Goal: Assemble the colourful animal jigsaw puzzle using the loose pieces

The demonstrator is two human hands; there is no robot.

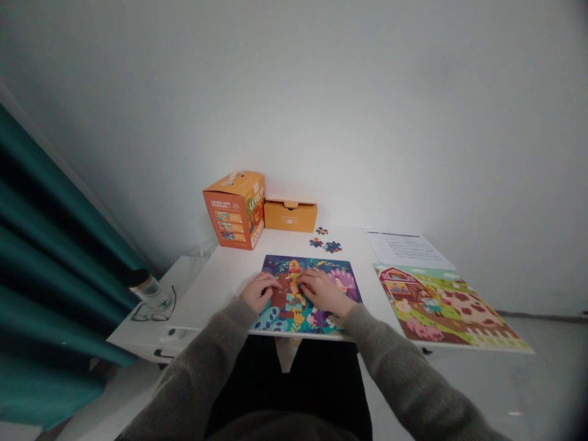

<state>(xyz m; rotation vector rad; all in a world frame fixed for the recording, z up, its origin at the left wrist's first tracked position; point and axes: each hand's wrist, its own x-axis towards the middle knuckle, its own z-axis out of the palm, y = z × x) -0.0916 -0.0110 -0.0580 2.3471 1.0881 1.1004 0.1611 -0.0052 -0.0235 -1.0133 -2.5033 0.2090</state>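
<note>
A colourful jigsaw puzzle (280, 323) with a dark blue border lies at the front edge of the white table, its pieces fitted together over most of the picture. My left hand (260, 293) rests at its left side, loosely curled, with the index finger reaching onto the brown area and the thumb apart below. Over the middle of the picture is my right hand (325, 293), fingers bent and tips close together, touching the surface. Anything between those fingertips is hidden. Several loose puzzle pieces (332, 247) lie beyond the puzzle.
An orange puzzle box (232, 214) and a yellow-orange open carton (290, 217) stand at the back left. To the right lie a farm picture (443, 303) and a printed sheet (408, 248). A bottle (154, 294) and glasses (154, 313) sit on the left side surface, near green curtains (50, 294).
</note>
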